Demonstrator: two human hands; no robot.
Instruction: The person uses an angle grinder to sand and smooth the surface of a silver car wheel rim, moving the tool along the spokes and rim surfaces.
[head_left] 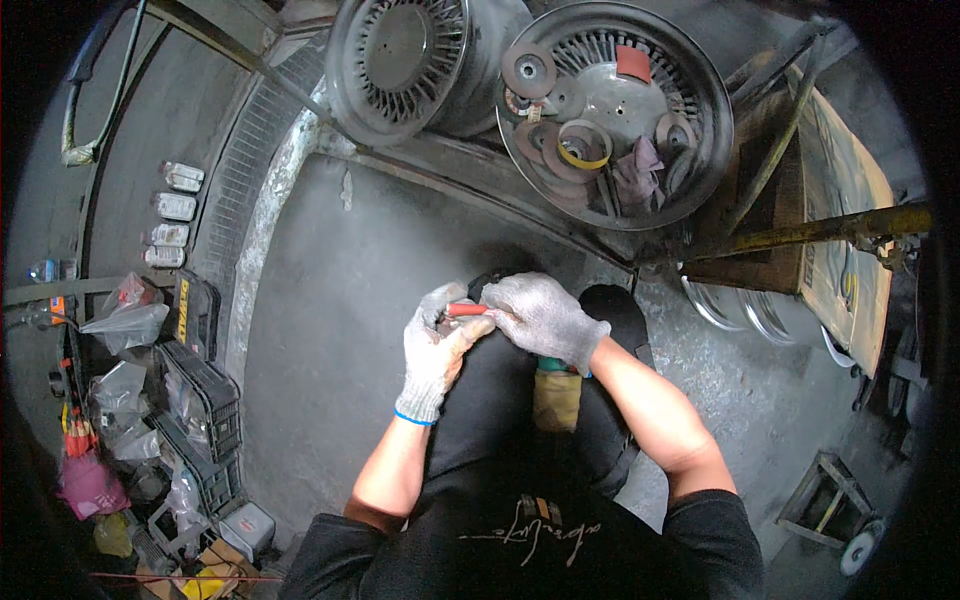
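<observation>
Recorded red on the handheld piece (467, 310); pale grey on the right glove (545, 312); off-white with tan soiling and blue cuff edging on the left glove (428, 362). Noted black with pale script on the shirt (450, 565), dark radial striping on the grey wheel (400, 45), brick red on the square pad (633, 63), mauve on the crumpled cloth (638, 172).
</observation>
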